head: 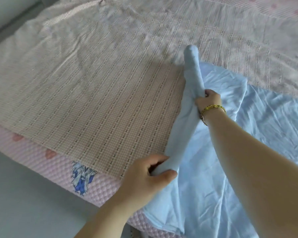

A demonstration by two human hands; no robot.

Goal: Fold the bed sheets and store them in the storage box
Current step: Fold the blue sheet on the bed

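In the head view, a light blue sheet (265, 126) lies rumpled over the right side of the bed. Its left edge is gathered into a long, thick ridge (182, 127) that runs from the near edge of the bed toward the far middle. The left hand (150, 176) has its fingers and thumb curled round the near end of that ridge. The right hand (208, 100), with a yellow bracelet (212, 108) at the wrist, grips it farther along; past that hand the far tip stands up, blurred.

To the left, a pink checked sheet (93, 100) lies spread flat on a pink bubbled mattress cover (41, 157), which bears a blue cartoon print (83, 179) near its edge. No storage box is in view.

The step in hand looks like the folding of the blue sheet, at an early stage, as most of it is loose and creased. The next move likely calls for carrying the gripped edge across evenly with both hands, then smoothing the layers flat.
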